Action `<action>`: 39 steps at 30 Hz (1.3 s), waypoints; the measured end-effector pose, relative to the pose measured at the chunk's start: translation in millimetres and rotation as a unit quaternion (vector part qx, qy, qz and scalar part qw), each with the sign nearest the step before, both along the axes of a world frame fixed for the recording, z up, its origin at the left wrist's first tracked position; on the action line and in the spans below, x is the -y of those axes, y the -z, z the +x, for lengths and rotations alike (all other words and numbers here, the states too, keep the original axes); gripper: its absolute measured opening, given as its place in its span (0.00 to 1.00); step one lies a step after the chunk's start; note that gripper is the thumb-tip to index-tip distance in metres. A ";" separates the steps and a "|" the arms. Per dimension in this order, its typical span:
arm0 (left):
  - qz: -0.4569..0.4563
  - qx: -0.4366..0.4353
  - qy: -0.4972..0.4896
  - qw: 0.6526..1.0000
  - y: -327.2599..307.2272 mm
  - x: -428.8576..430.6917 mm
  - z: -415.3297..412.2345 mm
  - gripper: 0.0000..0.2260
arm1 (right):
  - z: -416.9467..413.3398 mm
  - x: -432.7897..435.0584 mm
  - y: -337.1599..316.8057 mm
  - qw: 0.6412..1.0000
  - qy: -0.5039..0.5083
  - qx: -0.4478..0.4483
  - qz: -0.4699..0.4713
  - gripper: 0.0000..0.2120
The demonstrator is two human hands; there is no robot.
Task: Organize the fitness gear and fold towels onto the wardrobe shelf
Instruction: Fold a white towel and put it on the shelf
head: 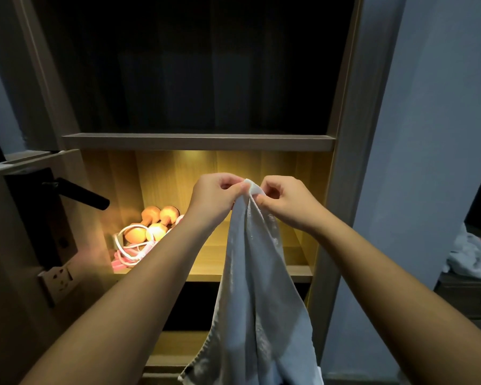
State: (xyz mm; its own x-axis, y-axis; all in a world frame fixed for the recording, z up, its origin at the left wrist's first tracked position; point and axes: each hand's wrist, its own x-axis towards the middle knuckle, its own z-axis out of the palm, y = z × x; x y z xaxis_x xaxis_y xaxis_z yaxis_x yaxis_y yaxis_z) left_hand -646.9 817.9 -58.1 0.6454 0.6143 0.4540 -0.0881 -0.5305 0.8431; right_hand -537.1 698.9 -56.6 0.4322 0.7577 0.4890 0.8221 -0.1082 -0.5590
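A pale grey towel (257, 295) hangs down in front of the wardrobe. My left hand (215, 194) and my right hand (285, 202) pinch its top edge close together, with a white corner showing between the fingers. Behind them is the lit wooden shelf (206, 273). At the shelf's left end lie orange dumbbells (150, 223) and a pink and white skipping rope (128, 254). My left forearm hides part of the rope.
Above the lit shelf is a dark compartment under a grey shelf board (197, 141). A door with a black handle (78, 193) and a wall socket (57, 279) stand at the left. White cloth (469, 257) lies on a low cabinet at the right.
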 end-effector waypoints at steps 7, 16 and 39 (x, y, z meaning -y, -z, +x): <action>0.057 -0.020 0.018 0.998 -2.9 5.2 -0.2 0.07 | 3.9 -6.6 6.6 0.998 0.058 -0.022 0.033 0.09; 0.139 -0.029 -0.056 0.988 5.1 9.3 5.5 0.07 | 4.3 -10.7 11.5 0.993 0.085 -0.010 0.082 0.04; 0.163 -0.001 -0.106 0.981 -62.3 25.2 47.7 0.09 | 27.4 -21.4 -113.0 0.981 0.138 0.098 0.090 0.06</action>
